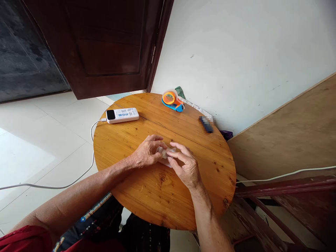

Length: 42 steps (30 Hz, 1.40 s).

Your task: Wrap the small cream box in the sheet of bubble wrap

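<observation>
A small, crinkled clear plastic bag lies on the round wooden table, between my two hands. Something pale seems to be inside it, too small and covered to name. My left hand comes in from the left, its curled fingertips closed on the bag's left and top side. From the right, my right hand holds the bag's right side with thumb and fingers, one finger raised a little away. The fingers hide parts of the bag.
A white power bank with a plugged-in cable stands at the table's left edge. Toward the back are an orange and blue tape dispenser and a dark, blurred-out object. A white wall rises behind; a brown door stands left.
</observation>
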### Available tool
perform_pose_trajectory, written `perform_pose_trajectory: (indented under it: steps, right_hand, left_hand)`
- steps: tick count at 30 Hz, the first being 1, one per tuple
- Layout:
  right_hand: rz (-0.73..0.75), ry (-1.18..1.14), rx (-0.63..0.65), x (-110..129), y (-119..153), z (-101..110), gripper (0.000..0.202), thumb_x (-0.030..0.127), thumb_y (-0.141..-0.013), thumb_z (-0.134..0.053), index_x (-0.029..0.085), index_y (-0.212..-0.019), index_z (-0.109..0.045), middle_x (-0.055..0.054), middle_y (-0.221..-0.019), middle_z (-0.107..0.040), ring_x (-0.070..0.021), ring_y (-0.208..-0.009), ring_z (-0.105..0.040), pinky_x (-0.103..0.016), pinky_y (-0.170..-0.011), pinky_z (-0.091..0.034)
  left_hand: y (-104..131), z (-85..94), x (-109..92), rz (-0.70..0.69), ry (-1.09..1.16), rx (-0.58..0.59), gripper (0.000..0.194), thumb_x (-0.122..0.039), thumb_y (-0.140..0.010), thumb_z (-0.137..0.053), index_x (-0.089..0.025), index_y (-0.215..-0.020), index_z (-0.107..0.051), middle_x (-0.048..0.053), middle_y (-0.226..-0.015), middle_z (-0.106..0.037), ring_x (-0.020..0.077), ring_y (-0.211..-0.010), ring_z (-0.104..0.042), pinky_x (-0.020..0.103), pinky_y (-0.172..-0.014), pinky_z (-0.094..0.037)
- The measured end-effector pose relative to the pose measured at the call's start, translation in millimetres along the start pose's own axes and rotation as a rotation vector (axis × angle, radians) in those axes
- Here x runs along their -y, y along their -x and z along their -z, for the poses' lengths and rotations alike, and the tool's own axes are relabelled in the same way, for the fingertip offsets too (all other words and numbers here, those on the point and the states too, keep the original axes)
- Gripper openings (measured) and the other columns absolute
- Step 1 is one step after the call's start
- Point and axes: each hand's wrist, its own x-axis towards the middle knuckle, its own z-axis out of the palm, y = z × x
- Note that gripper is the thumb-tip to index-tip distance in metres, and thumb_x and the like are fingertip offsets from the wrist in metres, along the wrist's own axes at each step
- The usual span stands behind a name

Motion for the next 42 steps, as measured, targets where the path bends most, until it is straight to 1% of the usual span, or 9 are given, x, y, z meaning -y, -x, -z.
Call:
perform_pose_trajectory:
  steps: [5, 11, 15, 22, 26, 31, 38, 40, 42]
  right_hand:
    - [-0.052, -0.109, -0.005, 0, 0, 6, 0.020, 0.024, -0.086, -0.064, 0.025, -0.104, -0.070, -0.010, -0.127, -0.065, -0.0258, -0.119, -0.061, -0.045, -0.104, -0.047]
    - [-0.086, -0.129, 0.057, -2, 0, 5, 0.019, 0.019, -0.083, -0.064, 0.025, -0.101, -0.070, -0.009, -0.128, -0.065, -0.0254, -0.120, -0.061, -0.044, -0.105, -0.047]
    - [-0.090, -0.118, 0.014, -3, 0, -1, 0.009, 0.022, -0.087, -0.062, 0.024, -0.091, -0.070, -0.009, -0.122, -0.067, -0.0237, -0.113, -0.064, -0.041, -0.100, -0.049]
    - [-0.114, -0.096, -0.077, 0, -1, -9, 0.013, 0.026, -0.094, -0.054, 0.023, -0.086, -0.065, -0.010, -0.114, -0.070, -0.0229, -0.109, -0.065, -0.041, -0.098, -0.049]
    - [-0.169, -0.129, -0.082, 3, -5, -6, 0.014, 0.028, -0.095, -0.052, 0.023, -0.088, -0.062, -0.011, -0.117, -0.069, -0.0232, -0.113, -0.063, -0.040, -0.099, -0.047]
    - [-0.172, -0.129, -0.053, 7, -19, 6, 0.015, 0.031, -0.095, -0.052, 0.022, -0.086, -0.061, -0.011, -0.119, -0.069, -0.0237, -0.113, -0.063, -0.041, -0.100, -0.047]
    - [-0.242, -0.137, -0.071, 1, -43, 22, 0.018, 0.036, -0.093, -0.052, 0.021, -0.089, -0.062, -0.012, -0.120, -0.069, -0.0241, -0.107, -0.065, -0.040, -0.092, -0.049]
    - [-0.288, -0.163, -0.105, -7, -51, 22, 0.021, 0.039, -0.092, -0.053, 0.021, -0.092, -0.064, -0.011, -0.120, -0.069, -0.0241, -0.107, -0.065, -0.040, -0.092, -0.049]
    - [-0.334, -0.195, -0.137, -18, -59, 20, 0.025, 0.041, -0.090, -0.055, 0.019, -0.094, -0.066, -0.011, -0.119, -0.070, -0.0241, -0.105, -0.065, -0.041, -0.093, -0.049]
  left_hand:
    - [-1, -0.6, 5, -0.011, 0.037, -0.005, 0.036, -0.018, -0.077, -0.058, -0.019, -0.111, -0.069, 0.011, -0.124, -0.058, 0.0306, -0.127, -0.051, 0.046, -0.105, -0.046]
    - [-2, -0.9, 3, -0.010, 0.043, -0.015, 0.040, -0.015, -0.073, -0.056, -0.016, -0.111, -0.069, 0.012, -0.123, -0.057, 0.0298, -0.123, -0.054, 0.044, -0.103, -0.047]
    - [-2, -2.2, 1, 0.002, 0.031, -0.009, 0.038, -0.017, -0.073, -0.058, -0.015, -0.110, -0.069, 0.013, -0.123, -0.057, 0.0291, -0.119, -0.056, 0.044, -0.103, -0.047]
    - [-2, -5.4, 0, 0.009, 0.002, -0.026, 0.042, -0.021, -0.075, -0.062, -0.017, -0.117, -0.065, 0.013, -0.126, -0.057, 0.0285, -0.121, -0.056, 0.043, -0.105, -0.046]
    - [-3, -6.2, -5, 0.114, -0.037, -0.044, 0.065, -0.043, -0.081, -0.066, -0.012, -0.136, -0.051, 0.017, -0.128, -0.059, 0.0326, -0.121, -0.054, 0.049, -0.106, -0.043]
    - [-4, -5.3, -8, 0.189, 0.002, 0.034, 0.088, -0.052, -0.079, -0.069, -0.014, -0.149, -0.033, 0.018, -0.135, -0.056, 0.0350, -0.126, -0.049, 0.053, -0.107, -0.038]
    - [-2, -13.0, -1, 0.222, 0.282, 0.133, 0.104, -0.038, -0.073, -0.076, -0.021, -0.157, -0.017, 0.004, -0.099, -0.063, 0.0201, -0.085, -0.060, 0.038, -0.083, -0.050]
    - [-1, -14.9, 1, 0.178, 0.324, 0.130, 0.107, -0.032, -0.071, -0.078, -0.022, -0.157, -0.016, 0.005, -0.104, -0.062, 0.0203, -0.089, -0.061, 0.038, -0.086, -0.049]
    - [-1, -14.3, 0, 0.119, 0.339, 0.118, 0.111, -0.030, -0.067, -0.081, -0.022, -0.157, -0.016, 0.010, -0.121, -0.059, 0.0251, -0.106, -0.059, 0.041, -0.096, -0.046]
